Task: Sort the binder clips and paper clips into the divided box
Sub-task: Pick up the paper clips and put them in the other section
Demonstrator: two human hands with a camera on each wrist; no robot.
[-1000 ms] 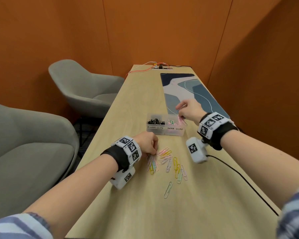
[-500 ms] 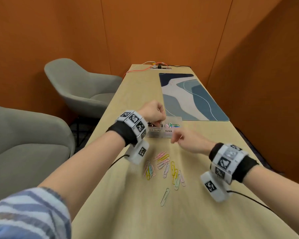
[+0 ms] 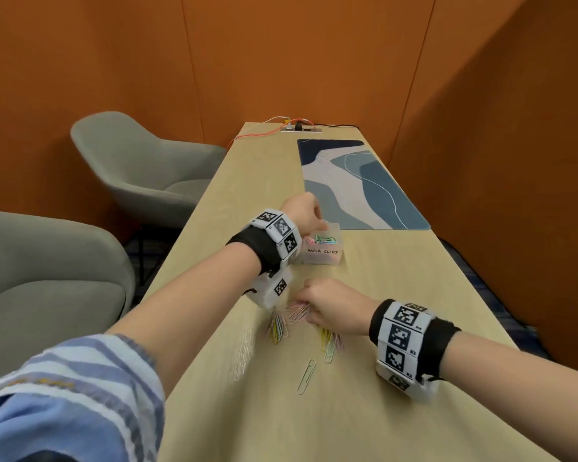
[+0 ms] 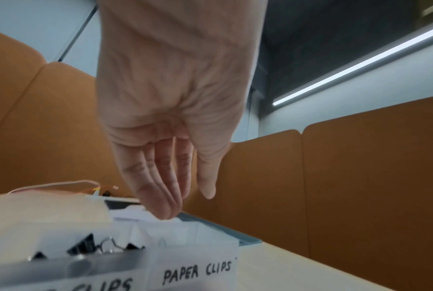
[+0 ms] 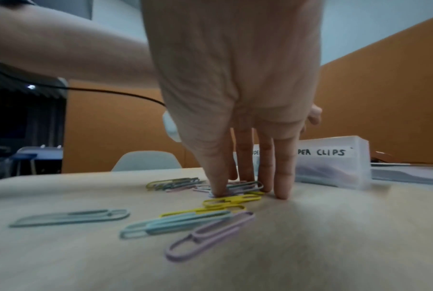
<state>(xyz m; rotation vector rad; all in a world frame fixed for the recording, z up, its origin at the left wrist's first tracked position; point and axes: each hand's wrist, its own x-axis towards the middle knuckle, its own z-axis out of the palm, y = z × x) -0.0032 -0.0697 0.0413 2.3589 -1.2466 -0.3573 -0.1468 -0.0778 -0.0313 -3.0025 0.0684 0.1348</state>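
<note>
Left hand (image 3: 302,213) hangs over the divided box (image 3: 327,256) at 12 o'clock from the loose pile; head view only gives the back of it, left wrist view shows the fingers (image 4: 160,189) straight and relaxed, pointing down, nothing held. Right hand (image 3: 334,305) is down on the desk (image 3: 397,295) at the pile of paper clips (image 3: 329,345); right wrist view shows the fingers (image 5: 282,177) extended, tips on the desk, index tip pressing a clip, nothing pinched. Head view shows coloured clips already in the PAPER CLIPS compartment; the other compartment is hidden behind the left wrist there. Left wrist view shows black binder clips (image 4: 85,247) in it. One pale green clip (image 3: 307,376) lies alone at 6 o'clock from the pile. A patterned mat (image 3: 357,185) lies at 1 o'clock beyond the box; two grey chairs (image 3: 141,168) stand at 9 to 10 o'clock off the desk.
</note>
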